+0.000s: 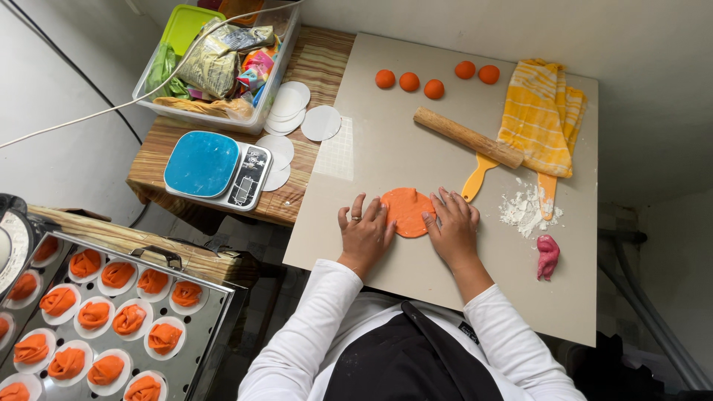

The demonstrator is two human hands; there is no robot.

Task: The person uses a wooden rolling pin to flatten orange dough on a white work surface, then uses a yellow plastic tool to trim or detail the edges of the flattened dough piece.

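Flat orange dough disc (405, 211) lay under your left hand (365, 236) and right hand (453, 229), fingers spread, pinching nothing; even pressure from both sides seemed best.

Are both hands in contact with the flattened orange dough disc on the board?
Touching. The head view shows the left hand with fingertips on the left edge of the orange dough disc, and the right hand pressing on its right edge, with no gap on either side.
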